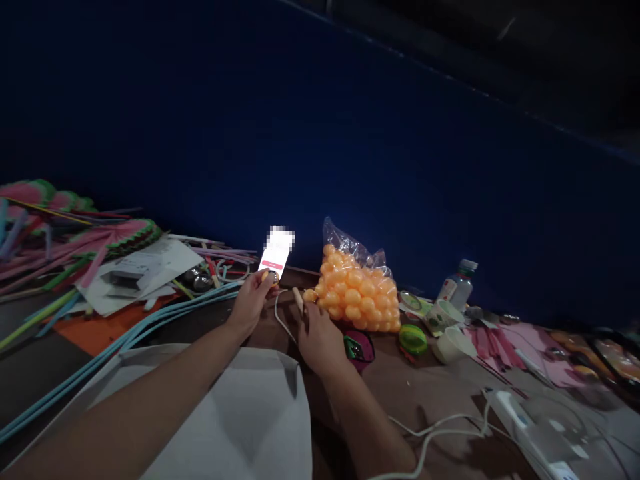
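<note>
A phone is pinched by the left hand. A pale stick is gripped by the right hand, near bagged balls.

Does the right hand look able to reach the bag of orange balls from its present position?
Probably yes: the right hand is close beside the bag of orange balls, and nothing visible blocks the way.

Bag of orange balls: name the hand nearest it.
The right hand, just beside the bag; the left hand is farther off, by the lit screen.
</note>
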Demonstrator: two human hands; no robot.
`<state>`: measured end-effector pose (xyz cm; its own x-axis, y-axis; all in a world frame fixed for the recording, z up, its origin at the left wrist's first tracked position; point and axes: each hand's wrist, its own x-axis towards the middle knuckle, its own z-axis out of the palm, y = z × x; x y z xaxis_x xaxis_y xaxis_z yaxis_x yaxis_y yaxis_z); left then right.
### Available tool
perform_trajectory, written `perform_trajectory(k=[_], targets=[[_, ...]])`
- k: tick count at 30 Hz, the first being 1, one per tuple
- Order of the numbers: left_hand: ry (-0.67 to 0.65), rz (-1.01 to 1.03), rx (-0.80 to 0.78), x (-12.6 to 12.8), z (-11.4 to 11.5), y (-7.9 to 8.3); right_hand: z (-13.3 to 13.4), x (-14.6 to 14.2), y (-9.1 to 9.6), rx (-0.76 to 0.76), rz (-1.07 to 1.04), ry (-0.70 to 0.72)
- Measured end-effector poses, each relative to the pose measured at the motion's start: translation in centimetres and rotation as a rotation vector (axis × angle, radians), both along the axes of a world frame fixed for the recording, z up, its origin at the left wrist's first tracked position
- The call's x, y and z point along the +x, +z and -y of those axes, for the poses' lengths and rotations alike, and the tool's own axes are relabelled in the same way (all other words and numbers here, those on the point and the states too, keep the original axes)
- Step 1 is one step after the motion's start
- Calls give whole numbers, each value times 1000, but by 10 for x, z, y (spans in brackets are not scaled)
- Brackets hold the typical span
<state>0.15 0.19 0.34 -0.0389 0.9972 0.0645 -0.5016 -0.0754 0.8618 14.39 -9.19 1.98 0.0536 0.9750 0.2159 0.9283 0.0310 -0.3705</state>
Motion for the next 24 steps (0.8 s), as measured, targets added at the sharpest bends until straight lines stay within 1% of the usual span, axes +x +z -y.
perform_trajectory(k=[3, 5, 7, 8, 10, 13, 16, 18, 20, 21, 24], targets=[[-32, -31, 16, 3, 6, -1, -3, 3, -11, -103, 124, -41], [-106, -64, 29, 3, 10, -2, -4, 3, -16, -142, 192, -45], [-191, -105, 45, 3, 12, -3, -4, 2, -17, -171, 249, -38], [-220, -126, 51, 3, 12, -5, -3, 0, -14, -180, 273, -35], [-249, -177, 45, 2, 11, -7, 2, -3, -1, -184, 305, -33], [-238, -251, -2, 2, 8, -10, 13, -2, 32, -172, 305, -3], [-216, -291, -37, 3, 8, -11, 24, 18, 67, -170, 279, 0], [-219, -310, -44, 4, 9, -11, 28, 40, 83, -149, 317, -80], [-234, -329, -33, 5, 9, -12, 28, 61, 91, -204, 364, -155], [-236, -340, -21, 5, 9, -13, 27, 70, 91, -273, 376, -169], [-227, -364, 11, 5, 8, -16, 22, 83, 82, -461, 383, -145]])
